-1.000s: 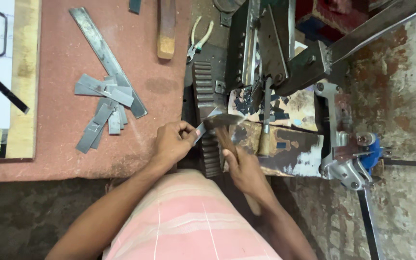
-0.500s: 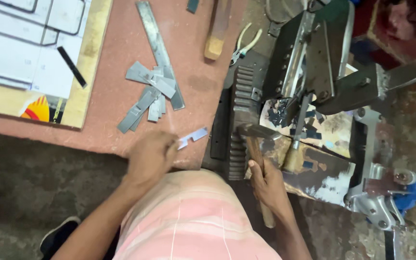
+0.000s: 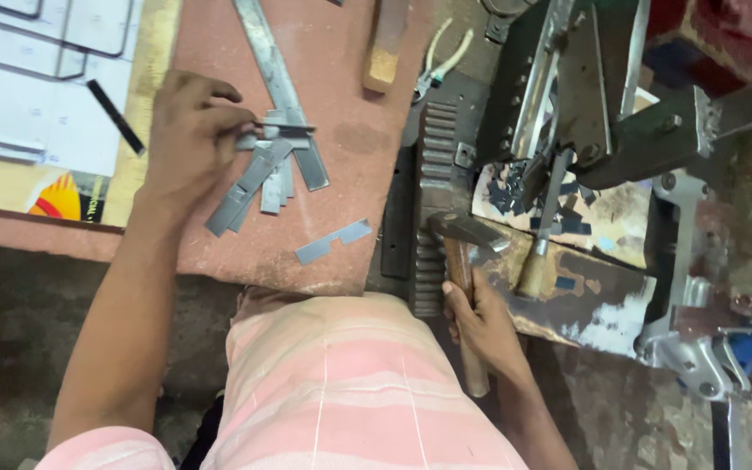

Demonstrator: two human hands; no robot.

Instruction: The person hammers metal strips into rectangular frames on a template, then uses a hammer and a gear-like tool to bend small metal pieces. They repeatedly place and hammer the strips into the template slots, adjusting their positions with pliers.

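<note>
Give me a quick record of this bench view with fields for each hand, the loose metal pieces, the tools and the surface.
Left hand: pinching a thin metal strip above the pile of metal strips
Right hand: gripping the wooden handle of a hammer
Loose piece: one notched strip lying apart near the table edge
Other tools: pliers, a wooden-handled tool, a long metal bar
Surface: reddish table

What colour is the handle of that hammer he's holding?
The hammer handle is brown wood, gripped in the right hand. It shows best in the head view.
</note>
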